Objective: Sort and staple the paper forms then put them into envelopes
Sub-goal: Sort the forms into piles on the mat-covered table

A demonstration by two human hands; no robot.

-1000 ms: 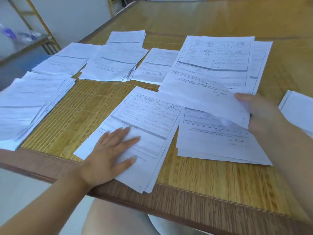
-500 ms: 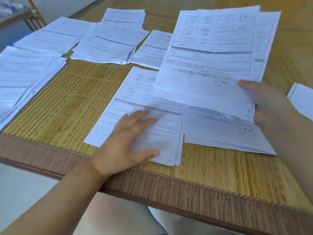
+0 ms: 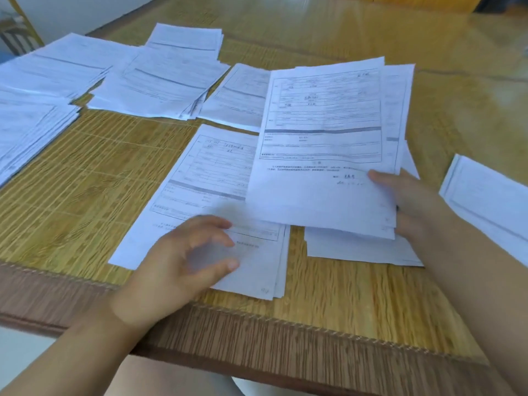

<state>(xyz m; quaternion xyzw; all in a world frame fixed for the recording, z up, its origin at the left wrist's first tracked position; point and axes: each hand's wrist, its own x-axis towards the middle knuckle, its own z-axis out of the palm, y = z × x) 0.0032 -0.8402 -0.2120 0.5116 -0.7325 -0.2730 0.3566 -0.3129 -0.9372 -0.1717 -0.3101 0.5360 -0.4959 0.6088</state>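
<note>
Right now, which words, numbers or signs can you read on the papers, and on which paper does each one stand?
None can be read for certain.
Sheets held in the right hand: the top form shows a printed table and a handwritten signature, all too blurred to read.
Stack under the left hand: the form has handwriting in its top rows, unreadable.
Far piles: print too small and blurred.

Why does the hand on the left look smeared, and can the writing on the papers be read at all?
Head view: the left hand is motion-blurred, its fingers ghosting over the near stack; the right hand pinching the lifted sheets is sharper; table lines show, but print is too soft to read; the far piles are blurrier; the wide lens bends the table edge.
</note>
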